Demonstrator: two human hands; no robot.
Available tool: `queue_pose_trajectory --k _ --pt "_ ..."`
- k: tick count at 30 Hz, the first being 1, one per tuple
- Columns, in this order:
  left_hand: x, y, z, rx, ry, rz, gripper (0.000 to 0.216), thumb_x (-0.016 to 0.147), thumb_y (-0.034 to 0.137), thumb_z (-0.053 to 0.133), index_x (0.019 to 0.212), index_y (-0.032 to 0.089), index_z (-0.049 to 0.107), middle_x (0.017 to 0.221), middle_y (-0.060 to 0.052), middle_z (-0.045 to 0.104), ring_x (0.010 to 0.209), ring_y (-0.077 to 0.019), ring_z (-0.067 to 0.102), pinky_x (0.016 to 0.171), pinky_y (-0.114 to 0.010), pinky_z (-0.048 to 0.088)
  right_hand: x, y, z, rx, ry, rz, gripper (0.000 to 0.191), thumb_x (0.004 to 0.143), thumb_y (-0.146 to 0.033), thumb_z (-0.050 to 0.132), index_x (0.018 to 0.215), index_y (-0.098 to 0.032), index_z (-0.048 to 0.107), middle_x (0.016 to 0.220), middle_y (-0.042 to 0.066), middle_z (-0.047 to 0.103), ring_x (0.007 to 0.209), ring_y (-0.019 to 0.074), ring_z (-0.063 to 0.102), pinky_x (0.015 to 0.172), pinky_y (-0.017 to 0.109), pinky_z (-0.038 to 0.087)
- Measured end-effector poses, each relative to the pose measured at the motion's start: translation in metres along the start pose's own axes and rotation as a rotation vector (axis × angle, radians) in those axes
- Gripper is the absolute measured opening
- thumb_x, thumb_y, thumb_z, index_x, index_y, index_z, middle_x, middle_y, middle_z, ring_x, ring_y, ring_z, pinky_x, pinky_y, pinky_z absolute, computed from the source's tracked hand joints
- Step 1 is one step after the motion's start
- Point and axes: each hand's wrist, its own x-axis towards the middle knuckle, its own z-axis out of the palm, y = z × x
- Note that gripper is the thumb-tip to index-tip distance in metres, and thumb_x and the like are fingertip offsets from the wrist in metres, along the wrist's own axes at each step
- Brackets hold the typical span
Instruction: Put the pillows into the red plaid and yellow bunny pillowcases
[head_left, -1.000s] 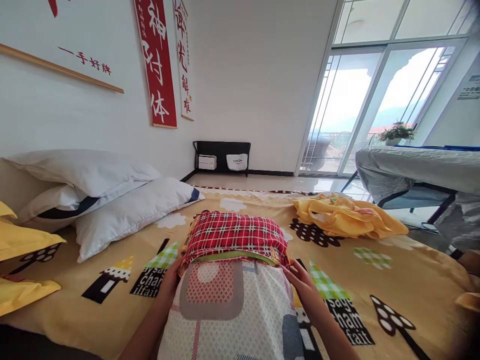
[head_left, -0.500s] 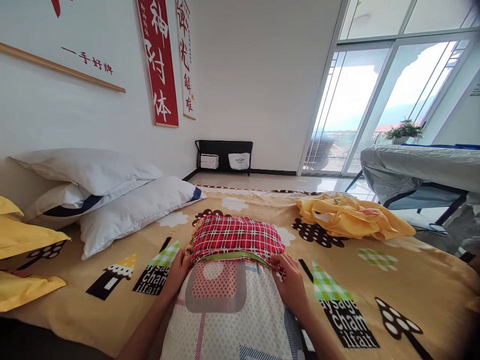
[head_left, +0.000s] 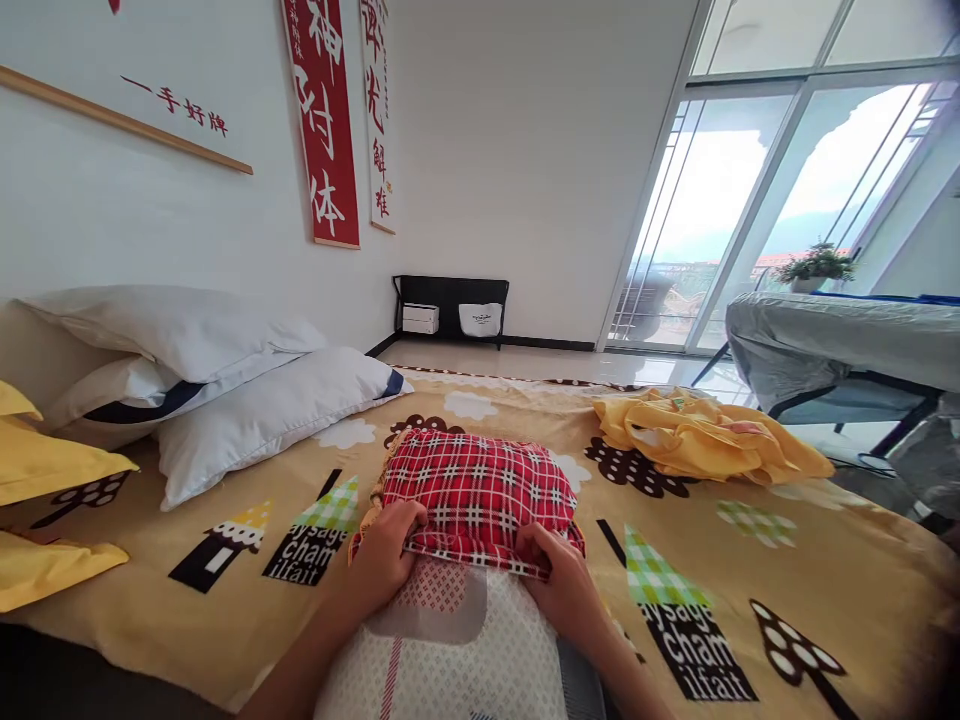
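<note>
A pillow with a white patterned surface (head_left: 450,660) lies on the bed in front of me, its far end inside a red plaid pillowcase (head_left: 480,490). My left hand (head_left: 386,555) is closed on the pillowcase's open edge at the left. My right hand (head_left: 559,580) is closed on the same edge at the right. Both hands pinch the plaid cloth over the pillow's middle.
The bed wears a tan printed cover (head_left: 787,560). White pillows (head_left: 247,400) are stacked at the left, yellow pillows (head_left: 45,470) at the far left. A crumpled yellow cloth (head_left: 697,435) lies at the right. A covered grey table (head_left: 847,335) stands beyond the bed.
Both hands have drawn the plaid pillowcase's edge toward me, so it covers more of the pillow and hides the green trim seen before.
</note>
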Motion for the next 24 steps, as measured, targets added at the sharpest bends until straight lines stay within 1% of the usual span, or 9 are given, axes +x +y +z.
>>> queue_pose_trajectory --k 2,5,8,10,13,16,19,21,24 --pt "-0.005 -0.001 0.001 0.026 -0.028 0.043 0.036 0.065 0.002 0.042 0.094 0.021 0.055 0.092 -0.004 0.066 0.086 -0.0201 0.061 0.076 -0.031 0.047 -0.005 0.000 0.001 -0.071 0.038 -0.060 0.014 0.061 -0.011 0.046 0.069 -0.022 0.045 0.063 -0.002 0.057 0.059 0.0147 0.051 0.056 0.024 0.039" --pt "-0.013 -0.001 0.001 0.131 0.018 0.228 0.045 0.063 -0.002 0.040 0.100 0.020 0.055 0.094 -0.005 0.068 0.087 -0.0203 0.063 0.077 -0.031 0.048 -0.012 0.004 0.004 -0.146 0.126 -0.169 0.020 0.060 -0.007 0.043 0.073 -0.022 0.047 0.064 -0.001 0.058 0.058 0.0152 0.053 0.054 0.024 0.041" --pt "-0.021 0.001 0.000 0.255 0.075 0.399 0.041 0.070 -0.003 0.037 0.099 0.019 0.055 0.080 -0.003 0.064 0.073 -0.0178 0.060 0.069 -0.029 0.047 -0.020 0.015 0.006 -0.216 0.252 -0.262 0.038 0.062 -0.005 0.041 0.092 -0.021 0.057 0.078 0.003 0.065 0.071 0.0183 0.061 0.061 0.027 0.048" --pt "-0.028 0.005 -0.001 0.329 0.105 0.482 0.038 0.076 -0.003 0.035 0.099 0.019 0.055 0.075 -0.002 0.060 0.067 -0.0166 0.056 0.068 -0.028 0.047 -0.025 0.024 0.006 -0.289 0.345 -0.309 0.047 0.067 -0.003 0.040 0.105 -0.022 0.059 0.085 0.005 0.068 0.079 0.0195 0.064 0.068 0.029 0.051" --pt "-0.037 0.012 -0.003 0.393 0.125 0.557 0.033 0.084 0.000 0.034 0.101 0.019 0.055 0.073 -0.002 0.056 0.066 -0.0156 0.052 0.069 -0.028 0.047 -0.031 0.035 0.005 -0.417 0.456 -0.319 0.042 0.079 -0.005 0.042 0.112 -0.023 0.062 0.082 0.004 0.068 0.077 0.0188 0.064 0.071 0.030 0.051" --pt "-0.041 0.013 -0.007 0.403 0.141 0.573 0.031 0.089 0.003 0.034 0.104 0.018 0.056 0.069 -0.001 0.053 0.063 -0.0145 0.049 0.066 -0.027 0.045 -0.036 0.041 0.006 -0.530 0.504 -0.208 0.028 0.087 -0.016 0.049 0.109 -0.024 0.066 0.081 0.006 0.068 0.075 0.0188 0.064 0.069 0.030 0.051" --pt "-0.036 0.000 -0.010 0.453 0.242 0.569 0.030 0.092 0.008 0.038 0.111 0.019 0.058 0.068 -0.001 0.051 0.063 -0.0153 0.048 0.068 -0.028 0.044 -0.040 0.046 0.008 -0.575 0.486 -0.102 0.024 0.091 -0.023 0.050 0.104 -0.023 0.069 0.087 0.008 0.070 0.080 0.0199 0.065 0.071 0.031 0.052" --pt "-0.031 -0.016 -0.010 0.507 0.346 0.525 0.028 0.091 0.010 0.043 0.111 0.020 0.060 0.070 -0.002 0.053 0.067 -0.0169 0.050 0.070 -0.029 0.044 -0.044 0.050 0.008 -0.544 0.480 -0.138 0.022 0.090 -0.022 0.051 0.101 -0.024 0.071 0.088 0.008 0.071 0.082 0.0199 0.067 0.073 0.031 0.053" --pt "-0.029 -0.045 -0.006 0.506 0.461 0.350 0.026 0.089 0.011 0.045 0.106 0.019 0.063 0.085 -0.006 0.059 0.083 -0.0196 0.057 0.077 -0.030 0.046 -0.050 0.059 0.009 -0.421 0.462 -0.270 0.022 0.088 -0.017 0.053 0.100 -0.024 0.070 0.089 0.006 0.073 0.084 0.0199 0.068 0.078 0.032 0.054"
